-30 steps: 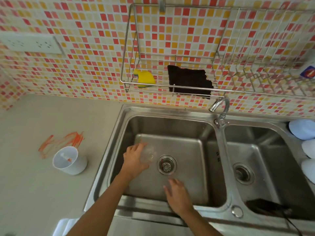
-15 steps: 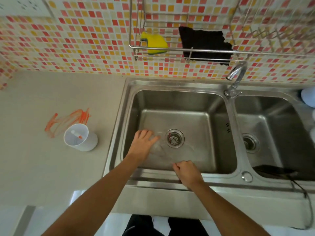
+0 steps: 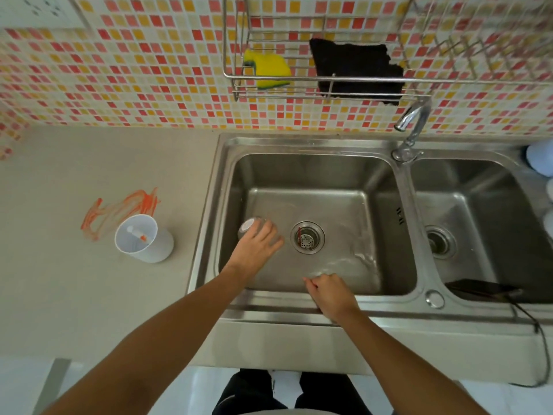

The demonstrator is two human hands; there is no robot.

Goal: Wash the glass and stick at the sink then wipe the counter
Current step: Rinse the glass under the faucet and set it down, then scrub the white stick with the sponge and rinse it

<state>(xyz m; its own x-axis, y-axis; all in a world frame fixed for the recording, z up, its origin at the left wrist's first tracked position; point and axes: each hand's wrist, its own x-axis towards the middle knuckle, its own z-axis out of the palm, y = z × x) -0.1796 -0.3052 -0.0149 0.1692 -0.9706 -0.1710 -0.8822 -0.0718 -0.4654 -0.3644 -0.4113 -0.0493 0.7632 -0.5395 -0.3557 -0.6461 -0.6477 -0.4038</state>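
A steel double sink sits below a red-and-yellow tiled wall. In the left basin, the left hand has its fingers wrapped over a clear glass lying on its side beside the drain. The right hand is curled into a fist at the front rim; whether it holds anything is unclear. On the counter, a white cup stands beside orange smears.
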